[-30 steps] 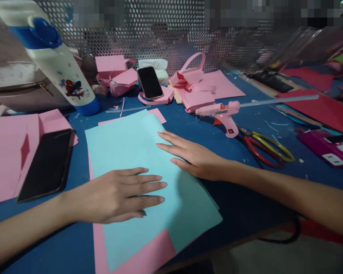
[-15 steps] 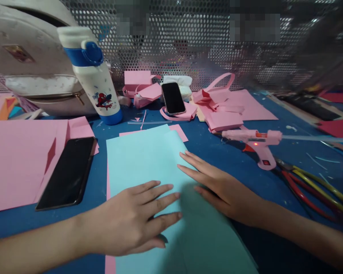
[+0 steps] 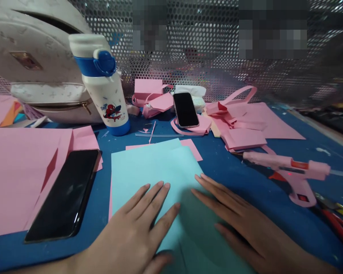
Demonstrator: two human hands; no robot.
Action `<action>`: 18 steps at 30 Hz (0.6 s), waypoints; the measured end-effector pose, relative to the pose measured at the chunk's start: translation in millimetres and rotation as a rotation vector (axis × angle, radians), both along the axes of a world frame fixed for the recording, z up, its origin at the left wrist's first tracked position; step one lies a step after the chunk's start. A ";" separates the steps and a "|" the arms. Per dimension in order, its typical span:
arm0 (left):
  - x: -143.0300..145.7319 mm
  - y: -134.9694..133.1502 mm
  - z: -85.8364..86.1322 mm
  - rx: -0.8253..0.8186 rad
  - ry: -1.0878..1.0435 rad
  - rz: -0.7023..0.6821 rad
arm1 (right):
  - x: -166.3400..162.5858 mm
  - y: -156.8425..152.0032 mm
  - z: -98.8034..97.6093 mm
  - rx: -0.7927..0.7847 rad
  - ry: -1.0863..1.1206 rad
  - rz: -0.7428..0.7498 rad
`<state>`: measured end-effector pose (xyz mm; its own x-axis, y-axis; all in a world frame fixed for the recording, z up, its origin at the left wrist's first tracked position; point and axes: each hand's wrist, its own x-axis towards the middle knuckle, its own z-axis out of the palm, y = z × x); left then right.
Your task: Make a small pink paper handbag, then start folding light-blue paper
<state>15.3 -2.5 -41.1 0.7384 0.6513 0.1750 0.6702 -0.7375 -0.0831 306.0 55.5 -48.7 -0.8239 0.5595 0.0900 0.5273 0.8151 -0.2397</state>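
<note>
A light blue paper sheet (image 3: 154,167) lies on a pink sheet (image 3: 192,145) on the blue table (image 3: 240,171). My left hand (image 3: 137,232) rests flat on the blue sheet, fingers stretched out and slightly spread. My right hand (image 3: 245,228) lies flat along the sheet's right edge, fingers extended toward the far left. Neither hand holds anything.
A black phone (image 3: 65,196) lies on pink paper (image 3: 17,171) at left. A white and blue bottle (image 3: 103,83) and a white bag (image 3: 31,61) stand behind. A second phone (image 3: 185,109), pink paper scraps (image 3: 240,118), a pink glue gun (image 3: 294,173) and scissors (image 3: 335,217) are at right.
The view has tilted up and shifted, so both hands now sit lower in the frame. My left hand has turned to point farther away, and the fingers have spread a little.
</note>
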 end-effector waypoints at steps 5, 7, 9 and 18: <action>-2.4 -0.9 -12.2 0.004 -0.036 0.008 | -1.4 1.3 1.3 0.054 -0.014 0.010; -3.0 -1.5 -15.5 0.022 -0.065 0.018 | -1.5 2.5 0.5 0.057 -0.011 0.014; -3.0 -1.6 -15.7 0.032 -0.059 0.019 | -1.5 3.4 -0.3 0.054 -0.012 0.018; -2.5 -4.4 -26.3 0.105 -0.116 0.046 | -3.3 1.8 3.9 0.037 -0.015 0.027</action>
<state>12.8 -6.9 -67.4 0.6792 0.6574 0.3264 0.7125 -0.6973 -0.0780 302.7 57.2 -44.8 -0.8402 0.5333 0.0979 0.5081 0.8374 -0.2016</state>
